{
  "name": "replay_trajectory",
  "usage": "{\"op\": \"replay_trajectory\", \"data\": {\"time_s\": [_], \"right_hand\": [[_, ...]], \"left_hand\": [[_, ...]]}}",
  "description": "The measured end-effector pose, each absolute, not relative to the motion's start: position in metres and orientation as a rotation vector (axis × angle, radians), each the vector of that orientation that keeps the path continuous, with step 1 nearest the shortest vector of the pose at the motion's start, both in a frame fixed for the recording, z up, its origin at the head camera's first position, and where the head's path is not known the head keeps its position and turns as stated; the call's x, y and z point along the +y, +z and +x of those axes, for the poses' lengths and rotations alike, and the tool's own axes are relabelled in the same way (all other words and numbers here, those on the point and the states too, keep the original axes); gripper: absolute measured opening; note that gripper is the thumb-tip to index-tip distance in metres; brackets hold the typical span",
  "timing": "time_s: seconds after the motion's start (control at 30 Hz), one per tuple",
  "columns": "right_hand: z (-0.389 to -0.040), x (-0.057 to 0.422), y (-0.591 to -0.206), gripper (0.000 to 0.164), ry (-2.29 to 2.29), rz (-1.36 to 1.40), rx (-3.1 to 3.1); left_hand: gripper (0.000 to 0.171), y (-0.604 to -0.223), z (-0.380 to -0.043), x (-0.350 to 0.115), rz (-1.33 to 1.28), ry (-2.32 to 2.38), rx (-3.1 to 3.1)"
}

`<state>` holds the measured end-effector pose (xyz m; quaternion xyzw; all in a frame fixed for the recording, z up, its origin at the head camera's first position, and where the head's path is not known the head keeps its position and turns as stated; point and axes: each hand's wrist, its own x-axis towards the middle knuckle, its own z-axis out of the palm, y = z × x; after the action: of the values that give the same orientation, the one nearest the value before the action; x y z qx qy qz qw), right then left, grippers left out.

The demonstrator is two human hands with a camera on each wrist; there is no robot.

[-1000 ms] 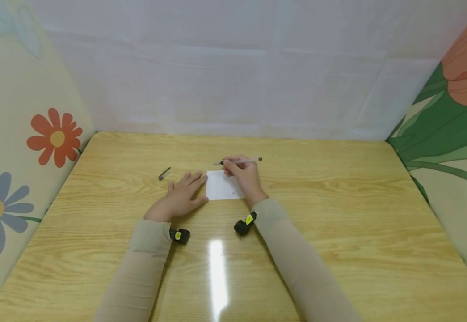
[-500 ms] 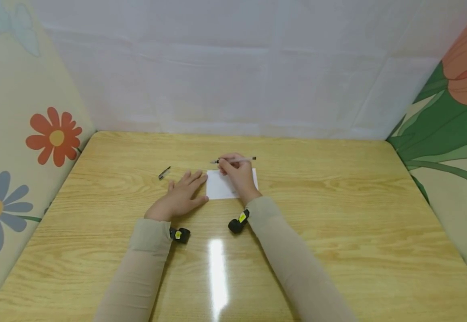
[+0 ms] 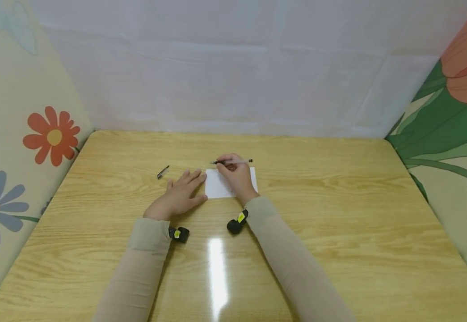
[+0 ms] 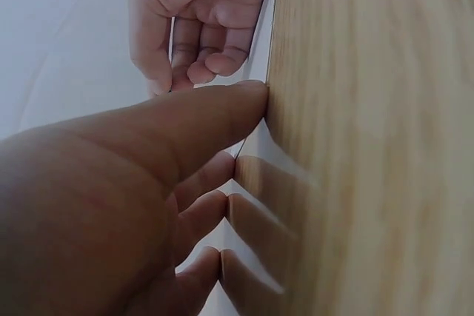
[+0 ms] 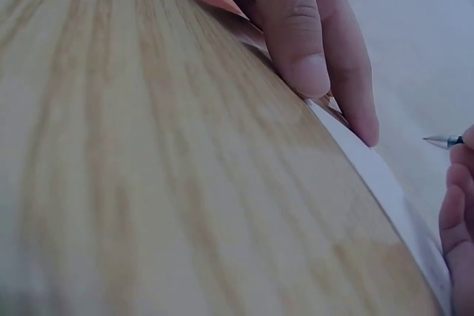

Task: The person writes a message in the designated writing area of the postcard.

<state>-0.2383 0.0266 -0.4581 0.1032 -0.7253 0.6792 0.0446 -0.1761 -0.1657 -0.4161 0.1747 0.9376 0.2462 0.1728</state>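
A small white paper (image 3: 215, 185) lies on the wooden table, partly covered by my right hand (image 3: 238, 176). That hand pinches a pen (image 3: 239, 161) with a clear barrel and dark ends, its tip pointing left near the paper's far edge. In the right wrist view the pen tip (image 5: 443, 140) shows raised off the paper. My left hand (image 3: 177, 197) lies spread on the table, thumb and forefinger touching the paper's left edge; the left wrist view shows its thumb (image 4: 215, 112) at the edge. Left of those fingers lies a pen cap (image 3: 162, 172).
Dark wrist cameras sit at the left cuff (image 3: 179, 234) and the right cuff (image 3: 236, 222). A white cloth (image 3: 233, 80) hangs behind the table (image 3: 338, 214). Flower-patterned panels (image 3: 4, 112) stand at both sides.
The right hand with the pen has shifted slightly left over the paper, mostly in the first half second, uncovering the paper's right edge. My left hand stays in place.
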Motion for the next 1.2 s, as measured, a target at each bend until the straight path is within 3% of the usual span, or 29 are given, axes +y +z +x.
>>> {"op": "replay_trajectory", "data": {"time_s": [1.2], "right_hand": [[-0.2367,0.0258,-0.4586,0.004,1.899,0.351,-2.354]], "left_hand": [[0.069,-0.4179,-0.1770,-0.1640,0.478,0.702,2.663]]}}
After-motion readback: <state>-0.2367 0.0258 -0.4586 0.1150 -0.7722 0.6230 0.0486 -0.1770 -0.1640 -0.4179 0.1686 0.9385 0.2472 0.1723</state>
